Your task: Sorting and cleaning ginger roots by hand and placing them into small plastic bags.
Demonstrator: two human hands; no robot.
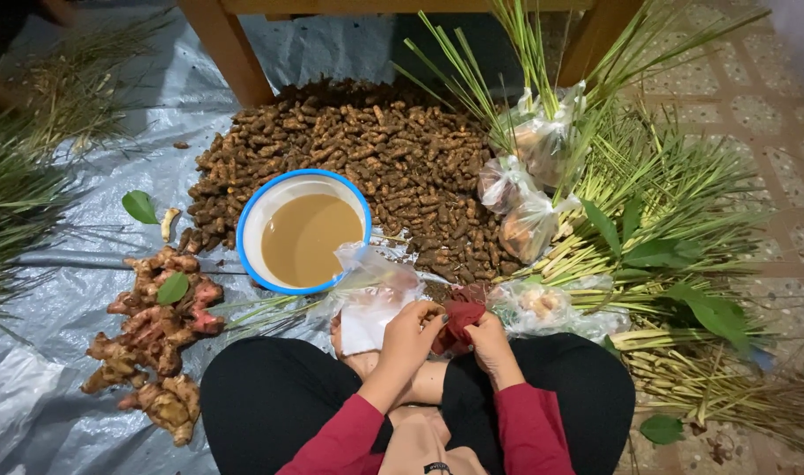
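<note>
Crinkled grey plastic tarp (59,290) carries everything.
Stiff green lemongrass stalks (675,211) heaped along tarp's right edge.
Knobbly brown turmeric pile (376,149) at far middle.
Pink-tinged galangal chunks (156,325) near left edge.
Round blue-rimmed bowl (270,198), cloudy tan water, at pile's near side.
Left hand (406,332), right hand (490,343): fingers curled, together pinching soft dark-red cloth piece (459,318) above lap; clear crumpled plastic bag (367,295) beside left hand.

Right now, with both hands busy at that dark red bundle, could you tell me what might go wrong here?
1. The blue-rimmed bowl of brownish liquid sits just beyond the left hand; a nudge could spill it onto the grey tarp.
2. The clear plastic bag leans against that bowl's rim and might tip in.
3. The dark red bundle, pinched with the right hand, could drop onto the root pile.
</note>
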